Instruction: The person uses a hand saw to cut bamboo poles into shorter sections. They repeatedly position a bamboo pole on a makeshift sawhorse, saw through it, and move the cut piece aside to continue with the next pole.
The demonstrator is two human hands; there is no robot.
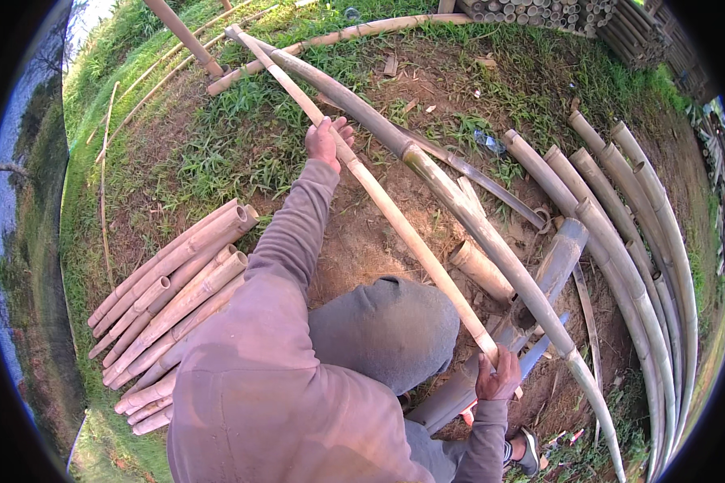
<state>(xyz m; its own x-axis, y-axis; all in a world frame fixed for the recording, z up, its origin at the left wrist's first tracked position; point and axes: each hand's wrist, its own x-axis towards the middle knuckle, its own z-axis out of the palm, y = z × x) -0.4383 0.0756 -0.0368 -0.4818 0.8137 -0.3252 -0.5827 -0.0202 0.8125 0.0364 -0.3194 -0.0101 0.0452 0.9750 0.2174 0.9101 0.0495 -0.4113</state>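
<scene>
My left hand [326, 143] is closed round the upper part of a pale, narrow bamboo pole [404, 229], with some fingers showing past its far side. Near the pole's lower end, my right hand [498, 374] grips it with the fingers wrapped round. This pole slants from the upper left down towards the lower right. A longer, thicker bamboo pole [479, 229] runs alongside on the right, and the two come close together at the far end. Under the long pole lies a thick grey tube-like piece [562, 256], and beside it a short cut bamboo piece [483, 270].
On the left is a pile of cut bamboo lengths [177, 302]. Several long bamboo poles [644, 298] lie on the right. A stack of bamboo [532, 12] stands at the back. A thin bamboo rail [362, 30] crosses the grass beyond the far pole ends.
</scene>
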